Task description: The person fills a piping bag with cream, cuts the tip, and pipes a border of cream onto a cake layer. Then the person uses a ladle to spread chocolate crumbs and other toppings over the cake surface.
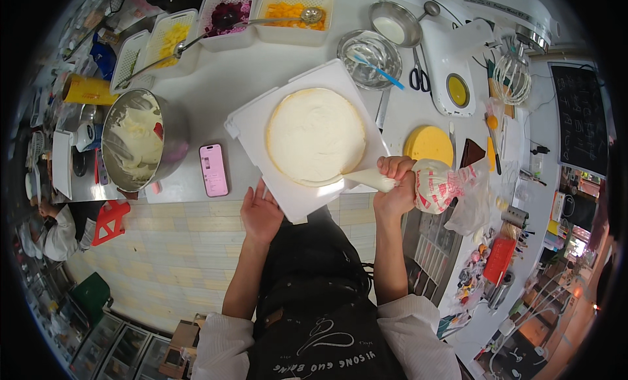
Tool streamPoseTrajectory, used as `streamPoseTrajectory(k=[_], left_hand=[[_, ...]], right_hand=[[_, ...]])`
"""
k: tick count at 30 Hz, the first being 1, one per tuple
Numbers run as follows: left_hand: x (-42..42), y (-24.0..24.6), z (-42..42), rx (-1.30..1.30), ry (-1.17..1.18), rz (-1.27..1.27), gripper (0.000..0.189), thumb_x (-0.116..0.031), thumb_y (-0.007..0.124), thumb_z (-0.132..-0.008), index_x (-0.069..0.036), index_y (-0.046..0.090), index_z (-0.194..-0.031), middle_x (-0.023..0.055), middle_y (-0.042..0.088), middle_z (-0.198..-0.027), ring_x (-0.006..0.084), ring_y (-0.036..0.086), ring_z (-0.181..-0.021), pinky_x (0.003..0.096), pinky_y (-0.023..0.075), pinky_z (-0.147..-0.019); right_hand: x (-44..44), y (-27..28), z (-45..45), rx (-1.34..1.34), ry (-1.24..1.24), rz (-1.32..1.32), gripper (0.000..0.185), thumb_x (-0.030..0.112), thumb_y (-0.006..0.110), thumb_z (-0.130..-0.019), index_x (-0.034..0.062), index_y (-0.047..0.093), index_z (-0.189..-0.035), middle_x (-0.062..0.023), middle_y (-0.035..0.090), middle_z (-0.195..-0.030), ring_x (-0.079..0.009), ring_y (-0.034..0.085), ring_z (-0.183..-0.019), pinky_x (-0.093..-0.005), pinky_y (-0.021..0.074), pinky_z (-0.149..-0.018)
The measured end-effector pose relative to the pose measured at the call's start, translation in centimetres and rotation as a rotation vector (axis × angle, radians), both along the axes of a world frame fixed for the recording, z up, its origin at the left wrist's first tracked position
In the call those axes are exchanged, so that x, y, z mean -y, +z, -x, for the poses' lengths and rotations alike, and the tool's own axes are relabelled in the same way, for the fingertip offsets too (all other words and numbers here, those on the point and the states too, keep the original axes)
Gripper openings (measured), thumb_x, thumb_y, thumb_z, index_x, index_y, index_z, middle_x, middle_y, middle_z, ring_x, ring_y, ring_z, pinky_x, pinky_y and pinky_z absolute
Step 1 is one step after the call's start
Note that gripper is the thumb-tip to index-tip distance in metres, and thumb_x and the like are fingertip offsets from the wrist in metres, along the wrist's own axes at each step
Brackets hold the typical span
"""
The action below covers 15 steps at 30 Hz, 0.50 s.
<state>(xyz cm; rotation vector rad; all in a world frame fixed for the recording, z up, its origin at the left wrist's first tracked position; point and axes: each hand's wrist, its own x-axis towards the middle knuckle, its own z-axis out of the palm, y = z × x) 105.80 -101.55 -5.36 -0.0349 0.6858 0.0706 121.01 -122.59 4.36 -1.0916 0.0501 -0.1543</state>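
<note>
A round cake layer (pixel 316 132) topped with smooth white cream sits on a square white cake board (pixel 255 116), turned at an angle on the worktop. My right hand (pixel 396 188) squeezes a piping bag (pixel 434 186) full of cream, which bears red print. The bag's tip touches the cake's near right edge, where a thin strand of cream runs along the rim. My left hand (pixel 261 211) is palm up with fingers apart at the board's near left edge. Its fingertips meet or pass under the board; I cannot tell which.
Left stand a steel mixing bowl (pixel 169 149) of cream and a phone (pixel 214 170). Fruit tubs (pixel 294 39) with spoons line the back. A messy steel bowl (pixel 343 56), scissors (pixel 418 78), a stand mixer (pixel 449 95) and a yellow sponge round (pixel 428 143) lie right. Another person's sleeve (pixel 60 235) shows far left.
</note>
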Motion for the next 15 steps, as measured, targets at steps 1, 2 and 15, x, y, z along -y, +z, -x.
streamPoseTrajectory(k=[1,2,15], left_hand=[[0.3,0.1,0.0,0.006,-0.068,0.009,0.049,-0.040,0.032,-0.103,-0.011,0.049,-0.138,0.0068,0.051,-0.142,0.0239,0.042,-0.136,0.0425,0.0298,-0.114],[0.5,0.2,0.0,0.000,-0.136,0.011,0.049,-0.040,0.031,-0.103,-0.012,0.048,-0.140,0.0062,0.050,-0.144,0.0238,0.041,-0.137,0.0421,0.0302,-0.114],[-2.3,-1.3,-1.3,0.085,-0.049,0.014,0.049,-0.043,0.033,-0.103,-0.010,0.054,-0.132,0.0076,0.058,-0.133,0.0258,0.051,-0.126,0.0454,0.0348,-0.109]], right_hand=[[0.0,0.0,-0.1,-0.009,-0.012,-0.007,0.016,0.002,0.038,-0.084,0.0082,0.037,-0.068,-0.0063,0.040,-0.067,-0.0195,0.039,-0.065,-0.0381,0.0406,-0.070],[0.0,0.0,-0.1,-0.013,-0.017,-0.007,0.017,0.002,0.039,-0.084,0.0082,0.037,-0.068,-0.0062,0.040,-0.067,-0.0193,0.038,-0.064,-0.0380,0.0405,-0.069],[0.4,-0.6,-0.5,-0.031,-0.005,0.001,0.021,0.003,0.039,-0.087,0.0087,0.036,-0.067,-0.0047,0.038,-0.065,-0.0174,0.035,-0.062,-0.0355,0.0381,-0.067]])
